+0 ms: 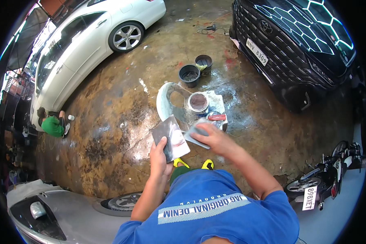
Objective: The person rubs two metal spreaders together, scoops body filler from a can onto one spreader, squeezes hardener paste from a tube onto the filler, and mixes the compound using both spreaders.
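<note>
In my left hand (158, 156) is a flat rectangular board (162, 136), dark on one side with a pale smear of paste across the rest. My thumb lies on top of it. My right hand (215, 140) grips a thin grey spreader (196, 138), its edge close to the board's right side; whether they touch I cannot tell. Just beyond my hands a white plastic chair (164, 97) carries an open round tin (198, 102) with brownish-grey contents. Beside the tin, a red tube (216, 117) lies on another round container, partly hidden by my right hand.
Two black buckets (189, 75) (203, 62) stand beyond the chair. A white car (75, 57) with a person in green (52, 126) crouching beside it is at left. A black car (272, 44) stands at right, a motorcycle (327, 175) lower right, a grey car (75, 215) lower left.
</note>
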Demonstrator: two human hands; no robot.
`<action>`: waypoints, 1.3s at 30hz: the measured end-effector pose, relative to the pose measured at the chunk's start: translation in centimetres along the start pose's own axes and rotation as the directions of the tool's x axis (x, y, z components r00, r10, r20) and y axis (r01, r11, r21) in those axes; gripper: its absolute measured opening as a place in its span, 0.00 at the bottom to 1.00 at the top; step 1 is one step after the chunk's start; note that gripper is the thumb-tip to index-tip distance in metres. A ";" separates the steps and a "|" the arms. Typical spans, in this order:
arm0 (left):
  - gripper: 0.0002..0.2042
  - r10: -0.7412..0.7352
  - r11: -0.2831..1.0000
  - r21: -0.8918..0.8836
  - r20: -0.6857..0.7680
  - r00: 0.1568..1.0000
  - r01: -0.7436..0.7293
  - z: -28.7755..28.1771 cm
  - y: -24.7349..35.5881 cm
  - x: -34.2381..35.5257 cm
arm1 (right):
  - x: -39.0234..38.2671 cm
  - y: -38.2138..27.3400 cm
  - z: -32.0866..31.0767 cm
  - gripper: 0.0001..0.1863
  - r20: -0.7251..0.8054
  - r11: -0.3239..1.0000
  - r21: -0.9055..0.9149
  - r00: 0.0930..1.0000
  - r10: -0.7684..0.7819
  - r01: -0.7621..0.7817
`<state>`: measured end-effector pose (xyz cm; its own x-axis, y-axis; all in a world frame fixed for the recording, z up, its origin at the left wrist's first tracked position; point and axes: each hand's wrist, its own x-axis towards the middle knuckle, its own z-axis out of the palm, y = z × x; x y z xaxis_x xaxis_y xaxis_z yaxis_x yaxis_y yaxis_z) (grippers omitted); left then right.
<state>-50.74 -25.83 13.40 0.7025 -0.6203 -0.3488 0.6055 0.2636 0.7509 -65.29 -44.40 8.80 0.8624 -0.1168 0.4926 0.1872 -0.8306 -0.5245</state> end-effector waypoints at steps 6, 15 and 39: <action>0.19 0.137 0.964 0.221 0.070 0.988 -0.150 0.0 1.1 0.5 | 1.6 -4.8 -2.9 0.22 0.015 0.966 -0.212 0.989 -0.148 0.148; 0.19 0.215 0.928 0.291 0.091 0.972 -0.233 0.9 1.8 1.1 | 3.2 -4.1 -4.6 0.19 0.081 0.945 -0.247 0.976 -0.201 0.215; 0.17 0.162 0.986 0.048 -0.036 0.986 -0.160 1.5 0.6 0.2 | 2.4 -6.9 -0.6 0.25 -0.021 0.975 0.098 0.980 -0.200 0.201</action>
<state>-50.84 -26.91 14.63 0.8041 -0.5427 -0.2427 0.4667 0.3233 0.8232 -64.78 -39.31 14.04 0.7978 0.0401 0.6016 0.4014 -0.7798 -0.4803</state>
